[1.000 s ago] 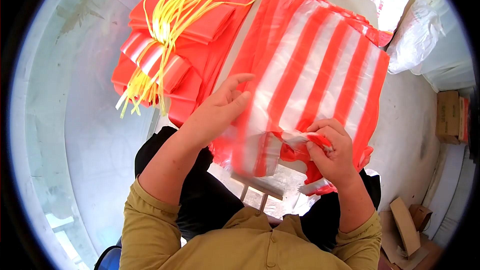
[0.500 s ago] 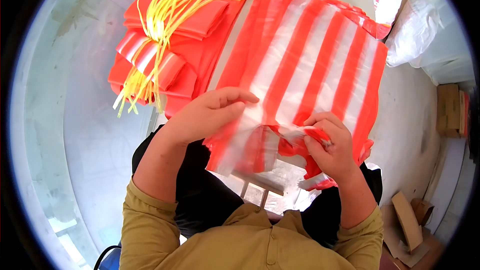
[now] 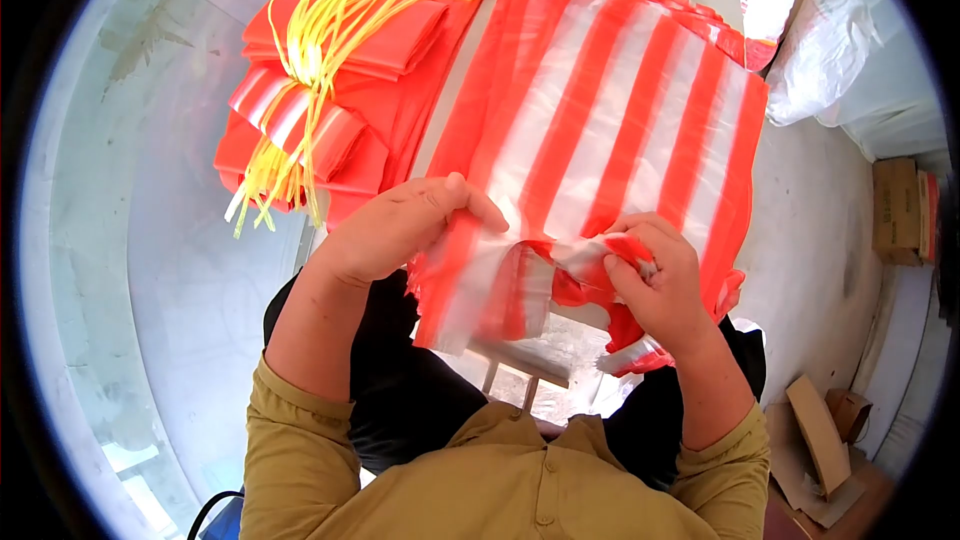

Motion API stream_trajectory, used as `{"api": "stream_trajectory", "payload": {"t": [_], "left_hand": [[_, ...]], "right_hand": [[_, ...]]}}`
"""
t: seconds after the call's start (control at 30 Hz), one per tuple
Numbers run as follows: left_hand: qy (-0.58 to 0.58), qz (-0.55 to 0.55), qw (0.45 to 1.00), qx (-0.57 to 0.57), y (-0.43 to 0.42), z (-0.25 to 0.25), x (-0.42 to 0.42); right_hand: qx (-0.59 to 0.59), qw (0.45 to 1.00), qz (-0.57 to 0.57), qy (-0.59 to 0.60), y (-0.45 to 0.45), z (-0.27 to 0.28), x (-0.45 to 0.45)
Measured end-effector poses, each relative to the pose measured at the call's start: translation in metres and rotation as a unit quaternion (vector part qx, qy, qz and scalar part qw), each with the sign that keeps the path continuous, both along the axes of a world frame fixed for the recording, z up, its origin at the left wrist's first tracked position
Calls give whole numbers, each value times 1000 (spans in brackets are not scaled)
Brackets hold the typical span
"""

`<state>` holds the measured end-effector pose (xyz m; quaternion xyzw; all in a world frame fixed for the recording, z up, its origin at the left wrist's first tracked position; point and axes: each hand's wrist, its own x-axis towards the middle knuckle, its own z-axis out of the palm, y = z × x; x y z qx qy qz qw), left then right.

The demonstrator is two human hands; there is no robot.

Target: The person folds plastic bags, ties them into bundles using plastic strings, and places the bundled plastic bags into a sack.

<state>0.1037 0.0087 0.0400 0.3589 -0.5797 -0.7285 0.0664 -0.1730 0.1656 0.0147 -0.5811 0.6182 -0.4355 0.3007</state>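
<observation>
A stack of red-and-white striped plastic bags [image 3: 640,110] lies in front of me, its near edge crumpled and hanging over my lap. My right hand [image 3: 660,275] is closed on a bunched part of the top bag at this near edge, thumb and fingers pinching the plastic. At the bag's near left part, my left hand [image 3: 410,225] rests with its fingers bent loosely against the plastic and the thumb apart. Its fingertips touch the striped surface, and some of its fingers are hidden.
To the left lies a pile of folded red bags [image 3: 400,110] with a bundle of yellow plastic ties [image 3: 310,65] across it. White sacks [image 3: 825,50] stand at the back right. Cardboard boxes [image 3: 897,210] and loose cardboard [image 3: 820,440] are on the right.
My left hand has shifted slightly down, its fingers bending more against the bag. My right hand keeps its pinch and has risen slightly.
</observation>
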Motion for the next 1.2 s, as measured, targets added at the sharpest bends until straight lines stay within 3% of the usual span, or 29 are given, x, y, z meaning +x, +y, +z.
{"api": "stream_trajectory", "payload": {"t": [0.1, 0.17, 0.3, 0.4, 0.6, 0.7, 0.8, 0.87, 0.93, 1.2], "left_hand": [[9, 6, 1000, -1, 0, -11, -3], [17, -4, 1000, -7, 0, -8, -6], [47, 4, 997, 60, 1, -10, -11], [52, 18, 996, 75, 1, -15, -15], [71, 37, 987, 141, 4, -16, -18], [60, 27, 990, 123, 3, -12, -14], [66, 52, 987, 140, 6, -21, -19], [39, 44, 990, 127, 5, -14, -19], [32, 48, 992, 116, 5, -16, -18], [42, 57, 990, 119, 11, -25, -16]], "right_hand": [[70, 998, -1, -3, -2, -3, -8], [37, 995, -28, 87, -6, 4, -4], [-113, 962, -9, 248, -16, 5, 2], [-227, 931, 74, 275, -17, 19, 19], [-314, 890, 89, 319, -31, 5, 49], [-285, 920, 94, 250, -29, 12, 47], [-119, 984, 58, 117, -25, 22, 45], [-18, 997, 49, -62, -24, 13, 42], [106, 964, -6, -244, -22, 27, 50], [110, 984, 106, -93, -18, 22, 58]]}}
